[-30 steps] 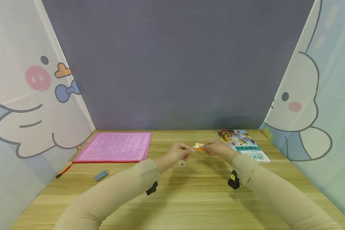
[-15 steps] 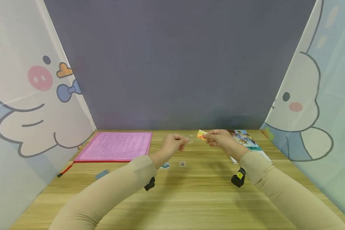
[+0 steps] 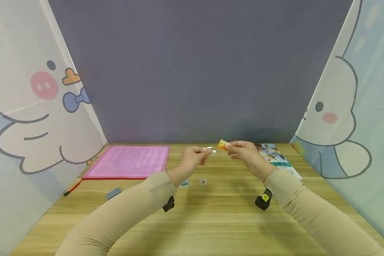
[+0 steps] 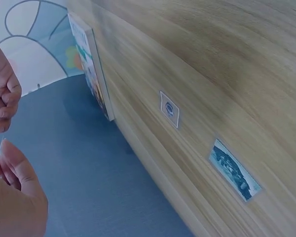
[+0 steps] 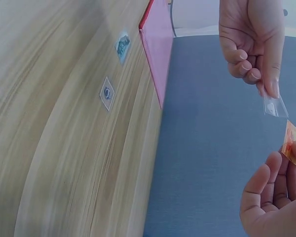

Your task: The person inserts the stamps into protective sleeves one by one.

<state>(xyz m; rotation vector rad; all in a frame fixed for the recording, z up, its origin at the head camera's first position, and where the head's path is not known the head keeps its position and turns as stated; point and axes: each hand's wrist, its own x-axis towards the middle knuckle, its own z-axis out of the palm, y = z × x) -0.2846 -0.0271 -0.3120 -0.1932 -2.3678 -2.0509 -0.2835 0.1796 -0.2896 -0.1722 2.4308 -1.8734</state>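
Over the back of the table, my left hand (image 3: 192, 158) pinches a small clear plastic sleeve (image 5: 275, 106) between thumb and finger. To its right, my right hand (image 3: 245, 153) holds an orange and yellow postage stamp (image 3: 223, 144) with a toothed edge by one side. A narrow gap separates stamp and sleeve in the right wrist view. Beneath the hands, a small pale stamp (image 4: 169, 109) with a dark round mark lies flat. Beside it lies a larger blue-green stamp (image 4: 235, 169), which my left wrist partly hides in the head view.
A pink zip folder (image 3: 128, 161) with printed sheets lies at the back left, its red pull hanging toward a blue-grey eraser-like block (image 3: 113, 193). At the back right, a colourful book (image 3: 275, 158) lies partly behind my right hand. Cloth panels surround the table (image 3: 211, 227).
One second ago the hands were close together, with the stamp at the sleeve. They have since moved apart and up, the stamp now separate in the right hand, the sleeve in the left.
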